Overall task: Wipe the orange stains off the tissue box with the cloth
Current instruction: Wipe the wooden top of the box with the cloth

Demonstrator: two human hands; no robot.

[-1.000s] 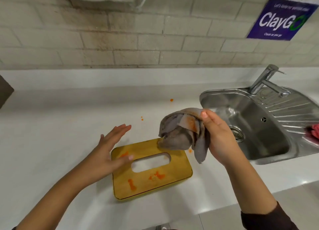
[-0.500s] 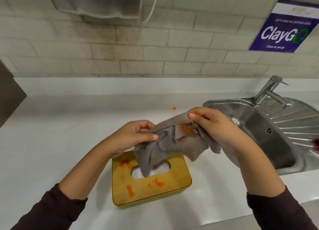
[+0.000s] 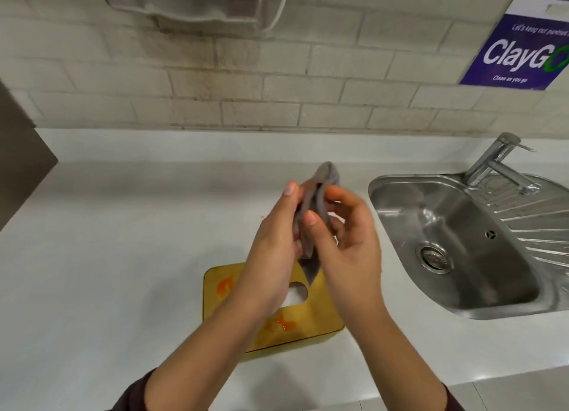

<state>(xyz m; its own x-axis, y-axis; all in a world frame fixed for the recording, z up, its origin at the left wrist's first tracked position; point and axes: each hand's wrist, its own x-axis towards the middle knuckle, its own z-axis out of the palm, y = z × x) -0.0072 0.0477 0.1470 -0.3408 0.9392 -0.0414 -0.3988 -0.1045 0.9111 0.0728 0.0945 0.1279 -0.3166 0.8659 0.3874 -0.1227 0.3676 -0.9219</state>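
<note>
Both hands, left [image 3: 277, 244] and right [image 3: 348, 241], pinch the cloth [image 3: 311, 222] at frame centre, above the box [image 3: 323, 302]. 2 stains [image 3: 226, 286] show; a soiled fold facing down could smear them wider.

A white table [image 3: 92, 256] ran below a wall of pale, grimy tiles [image 3: 277, 81]. A steel sink [image 3: 462, 241] with a tap [image 3: 495, 161] sat at right, beneath a purple sign [image 3: 523, 50].

Left forearm [image 3: 215, 327] covers the tissue box [image 3: 323, 315] middle, hiding part of its slot and stains; cloth [image 3: 311, 213] mostly buried between the hands; sign [image 3: 523, 50] cut by right edge, small print blurred; wall fixture [image 3: 191, 0] cropped at top.
</note>
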